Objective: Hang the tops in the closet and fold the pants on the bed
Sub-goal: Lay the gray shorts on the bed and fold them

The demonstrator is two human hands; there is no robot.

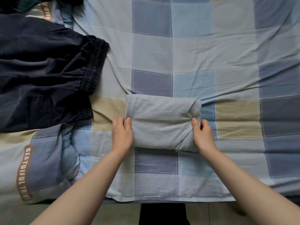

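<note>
dark pants: legs cut off by the left edge.
quilt lettering: last word runs under a fold, unreadable.
folded grey garment: kind cannot be told; near corners hidden by left hand and right hand.
far-left clothing: cropped, unclear.

I am looking down into a bedroom of a home. The bed fills almost all my view, covered with a checked sheet in blue, grey and beige. On the left part of the bed lies a quilt with printed words and dark pants. Below the bed's near edge I see a pale tiled floor.
</note>
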